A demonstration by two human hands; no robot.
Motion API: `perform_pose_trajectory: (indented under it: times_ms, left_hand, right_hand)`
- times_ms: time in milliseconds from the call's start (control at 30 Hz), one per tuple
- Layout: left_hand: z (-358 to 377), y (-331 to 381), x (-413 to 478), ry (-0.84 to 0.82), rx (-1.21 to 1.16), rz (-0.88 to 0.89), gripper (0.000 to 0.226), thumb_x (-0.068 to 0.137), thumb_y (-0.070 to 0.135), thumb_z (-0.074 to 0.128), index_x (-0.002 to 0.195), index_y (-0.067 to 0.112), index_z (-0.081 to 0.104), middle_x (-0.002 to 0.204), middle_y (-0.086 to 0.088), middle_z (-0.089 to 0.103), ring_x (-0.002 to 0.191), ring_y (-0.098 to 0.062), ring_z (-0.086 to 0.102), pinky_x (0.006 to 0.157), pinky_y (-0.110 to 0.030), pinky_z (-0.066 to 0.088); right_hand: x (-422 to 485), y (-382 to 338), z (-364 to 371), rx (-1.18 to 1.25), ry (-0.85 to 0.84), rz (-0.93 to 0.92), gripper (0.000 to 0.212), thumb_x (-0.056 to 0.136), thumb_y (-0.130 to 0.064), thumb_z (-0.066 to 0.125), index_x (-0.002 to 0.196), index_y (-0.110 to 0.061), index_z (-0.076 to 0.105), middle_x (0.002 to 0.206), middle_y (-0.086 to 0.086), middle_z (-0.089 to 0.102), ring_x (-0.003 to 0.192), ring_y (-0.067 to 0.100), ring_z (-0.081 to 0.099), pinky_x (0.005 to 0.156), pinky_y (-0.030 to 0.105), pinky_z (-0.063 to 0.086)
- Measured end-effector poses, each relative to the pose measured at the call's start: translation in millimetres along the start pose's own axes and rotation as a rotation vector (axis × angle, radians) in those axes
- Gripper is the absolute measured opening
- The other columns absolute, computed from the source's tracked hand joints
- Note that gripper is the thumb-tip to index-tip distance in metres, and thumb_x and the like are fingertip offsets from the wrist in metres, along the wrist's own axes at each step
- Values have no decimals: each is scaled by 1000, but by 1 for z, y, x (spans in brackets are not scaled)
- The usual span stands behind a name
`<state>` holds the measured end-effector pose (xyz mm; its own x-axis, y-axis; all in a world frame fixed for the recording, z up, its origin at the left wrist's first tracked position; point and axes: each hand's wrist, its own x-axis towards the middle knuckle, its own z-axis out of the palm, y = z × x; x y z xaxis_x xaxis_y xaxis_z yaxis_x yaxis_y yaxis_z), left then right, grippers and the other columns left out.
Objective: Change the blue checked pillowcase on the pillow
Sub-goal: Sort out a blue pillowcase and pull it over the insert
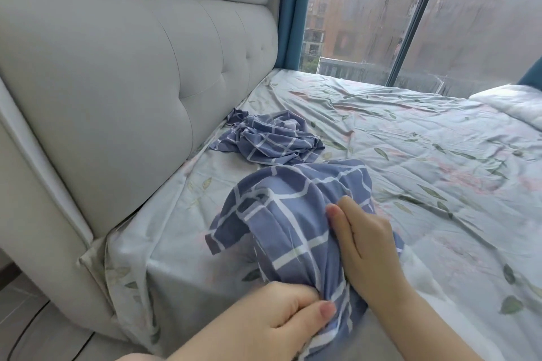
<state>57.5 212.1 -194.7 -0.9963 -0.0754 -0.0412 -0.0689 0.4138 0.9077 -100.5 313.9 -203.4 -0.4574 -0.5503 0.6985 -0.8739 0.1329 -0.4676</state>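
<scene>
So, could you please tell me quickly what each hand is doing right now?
Left hand: closed, gripping the blue checked pillowcase.
Right hand: open, laid flat against the same pillowcase.

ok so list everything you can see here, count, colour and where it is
held pillowcase: 1, blue with white checks, near bed edge
crumpled pillowcase: 1, same blue check, by the headboard
sheet: 1, pale with leaf print, covering the bed
headboard: 1, light grey, padded, left
quilt: 1, white, far right
curtain: 1, teal, left of window
window: 1, wet glass, behind the bed
left hand: 1, grips the held pillowcase's bunched end
right hand: 1, fingers straight, flat on the held pillowcase
</scene>
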Motion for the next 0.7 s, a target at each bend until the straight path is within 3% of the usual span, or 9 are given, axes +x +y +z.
perform_pose_trajectory:
  times_ms: [100, 200, 267, 367, 433, 500, 600, 700]
  left_hand:
    - [1, -15, 7, 299, 258, -209, 39, 97, 48, 49, 66, 23, 47, 67, 9, 58, 74, -1, 57, 70, -23, 43]
    - [-3, -31, 13, 475, 393, -370, 49, 98, 55, 35, 67, 21, 50, 83, -2, 63, 89, -23, 60, 81, -36, 47]
    - [-6, -30, 14, 619, 438, -257, 56, 94, 60, 27, 67, 22, 58, 87, 3, 57, 88, -19, 55, 83, -36, 46]
    - [-16, -24, 22, 915, 559, 163, 44, 100, 50, 34, 81, 25, 65, 100, 9, 48, 93, -14, 43, 82, -25, 38]
    - [-25, -31, 37, 854, 607, 233, 36, 99, 43, 34, 88, 26, 63, 103, 14, 53, 95, -12, 47, 81, -28, 37]
    - [-31, -40, 51, 770, 653, 150, 36, 97, 45, 29, 88, 30, 60, 97, 17, 56, 93, -13, 51, 76, -31, 35]
    - [-27, -54, 62, 815, 791, 84, 37, 96, 49, 31, 75, 28, 52, 79, 14, 54, 80, -17, 52, 67, -33, 34]
    - [-25, -52, 64, 879, 893, 159, 36, 97, 46, 36, 66, 28, 35, 61, 12, 40, 63, -21, 49, 58, -31, 34]
  right_hand:
    - [0, 13, 9, -110, -208, 185, 55, 100, -57, 25, 63, -18, 34, 50, -7, 37, 48, 14, 37, 55, 32, 35]
    - [3, 13, 13, -98, -424, 280, 55, 87, -64, 21, 61, -17, 33, 53, -4, 36, 51, 13, 32, 60, 31, 33]
    - [3, 5, 11, -1, -425, 249, 50, 89, -60, 24, 62, -18, 32, 53, -5, 34, 52, 12, 31, 58, 24, 31]
    - [0, 1, 9, 110, -362, 263, 47, 92, -54, 27, 61, -19, 34, 53, -8, 38, 52, 8, 33, 56, 20, 31]
    - [0, -1, 9, 113, -382, 254, 48, 93, -53, 26, 62, -19, 36, 53, -9, 41, 52, 7, 35, 57, 19, 32]
    - [0, -1, 8, 142, -401, 243, 48, 95, -51, 26, 62, -17, 38, 54, -11, 44, 52, 7, 36, 57, 16, 33]
    - [-2, -2, 6, 168, -407, 227, 52, 95, -48, 28, 67, -9, 45, 55, -10, 45, 53, 6, 38, 57, 16, 34]
    - [-3, -1, 6, 152, -426, 248, 53, 94, -51, 27, 70, -9, 50, 55, -13, 48, 53, 6, 42, 58, 16, 35]
